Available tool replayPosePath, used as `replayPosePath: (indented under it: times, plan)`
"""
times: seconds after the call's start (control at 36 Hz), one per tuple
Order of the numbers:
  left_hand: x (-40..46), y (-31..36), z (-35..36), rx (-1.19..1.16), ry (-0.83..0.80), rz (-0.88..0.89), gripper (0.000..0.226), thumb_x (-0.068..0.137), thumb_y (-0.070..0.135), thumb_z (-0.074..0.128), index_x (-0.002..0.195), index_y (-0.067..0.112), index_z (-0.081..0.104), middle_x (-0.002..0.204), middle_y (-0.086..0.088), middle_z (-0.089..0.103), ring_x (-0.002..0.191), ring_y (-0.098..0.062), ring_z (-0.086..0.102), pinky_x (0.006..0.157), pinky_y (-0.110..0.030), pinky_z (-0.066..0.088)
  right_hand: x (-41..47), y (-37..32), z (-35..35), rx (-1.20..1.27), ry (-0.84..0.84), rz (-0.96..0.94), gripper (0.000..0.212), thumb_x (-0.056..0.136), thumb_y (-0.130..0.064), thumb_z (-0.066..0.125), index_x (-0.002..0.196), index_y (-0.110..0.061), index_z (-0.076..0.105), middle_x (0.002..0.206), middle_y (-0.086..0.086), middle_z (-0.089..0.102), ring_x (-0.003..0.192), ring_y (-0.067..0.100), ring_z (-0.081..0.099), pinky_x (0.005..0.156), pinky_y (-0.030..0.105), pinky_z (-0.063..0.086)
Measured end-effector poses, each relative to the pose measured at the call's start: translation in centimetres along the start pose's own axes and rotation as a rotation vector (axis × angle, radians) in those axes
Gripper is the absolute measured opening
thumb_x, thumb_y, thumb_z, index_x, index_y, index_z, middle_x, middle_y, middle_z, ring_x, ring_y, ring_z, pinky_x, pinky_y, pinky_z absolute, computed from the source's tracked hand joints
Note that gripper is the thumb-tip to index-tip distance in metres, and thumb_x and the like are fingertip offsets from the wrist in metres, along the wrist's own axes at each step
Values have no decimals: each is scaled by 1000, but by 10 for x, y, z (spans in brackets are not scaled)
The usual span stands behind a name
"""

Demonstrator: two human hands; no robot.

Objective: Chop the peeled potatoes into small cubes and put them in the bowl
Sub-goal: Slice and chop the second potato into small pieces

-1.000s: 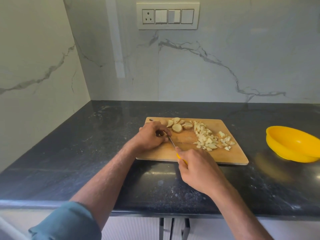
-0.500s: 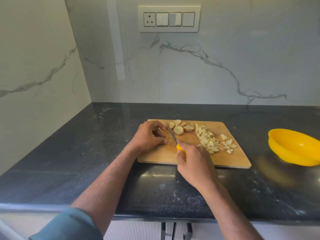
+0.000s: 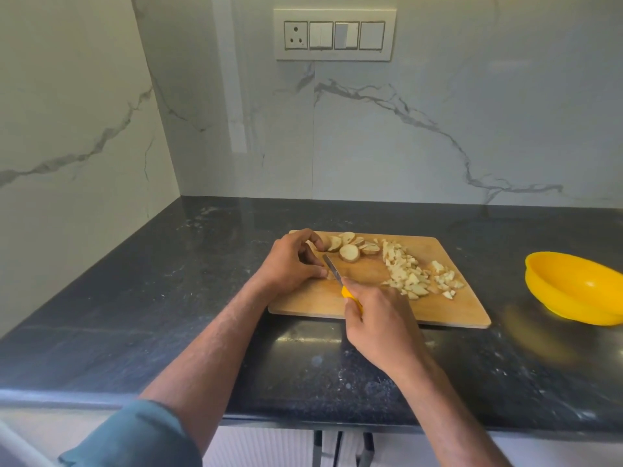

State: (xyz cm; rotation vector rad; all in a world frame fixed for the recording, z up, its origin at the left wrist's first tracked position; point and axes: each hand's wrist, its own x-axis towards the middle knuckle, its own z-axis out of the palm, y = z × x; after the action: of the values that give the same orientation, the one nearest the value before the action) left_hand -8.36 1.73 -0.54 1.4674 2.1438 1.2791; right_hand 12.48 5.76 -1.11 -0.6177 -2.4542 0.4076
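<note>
A wooden cutting board point(image 3: 448, 310) lies on the black counter. Round potato slices point(image 3: 349, 252) sit along its far left edge, and a heap of small potato cubes point(image 3: 409, 276) lies at its middle right. My left hand point(image 3: 291, 264) rests on the board's left side, fingertips pressed on a small potato piece that is mostly hidden. My right hand point(image 3: 379, 326) grips a knife point(image 3: 333, 269) by its yellow handle, the blade pointing away from me beside the left fingertips. A yellow bowl point(image 3: 573, 288) stands to the right of the board and looks empty.
The black stone counter point(image 3: 168, 298) runs back to marble walls at the left and rear. A switch panel point(image 3: 333, 35) is mounted on the rear wall. The counter's front edge lies just below my forearms.
My right hand has pushed the knife forward, so the blade now lies further up the board beside my left fingers. My left hand has stayed put on the potato piece.
</note>
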Motion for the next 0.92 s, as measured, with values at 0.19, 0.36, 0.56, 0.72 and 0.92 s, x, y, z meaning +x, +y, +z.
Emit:
replayPosePath:
  times: [0.19,0.36,0.56,0.72,0.92]
  plan:
    - [1,0,0,13,2,-13,42,74,12,90,103,26,63,77,4,76,77,-8,71,83,-26,54,1,1,2,-6,-18,2,41,97,-20,54,138,-15,59,95,-2,77,49,-9,35,51,0,25]
    - [1,1,0,29,-15,-1,41,76,13,89,106,27,65,77,5,76,76,-6,70,79,-21,52,5,0,-8,28,-49,31,39,97,-17,54,136,-13,61,87,1,76,40,0,43,44,9,35]
    - [2,1,-1,65,-19,21,40,76,11,89,106,27,66,75,5,74,76,-5,69,75,-13,46,15,-5,-10,-37,-150,74,39,100,-23,49,138,-18,59,61,-20,42,42,3,38,40,15,35]
    - [4,0,1,108,-59,42,35,81,11,84,101,37,70,81,7,72,84,-10,68,89,-30,55,19,-9,-8,-74,-168,65,38,102,-24,48,138,-18,59,60,-20,44,43,0,41,36,15,32]
    - [6,-1,3,135,-103,20,27,84,15,82,92,40,79,96,7,72,93,-11,64,98,-46,53,1,-8,-18,-69,-219,31,39,103,-20,48,140,-19,56,62,-16,50,40,5,41,42,12,35]
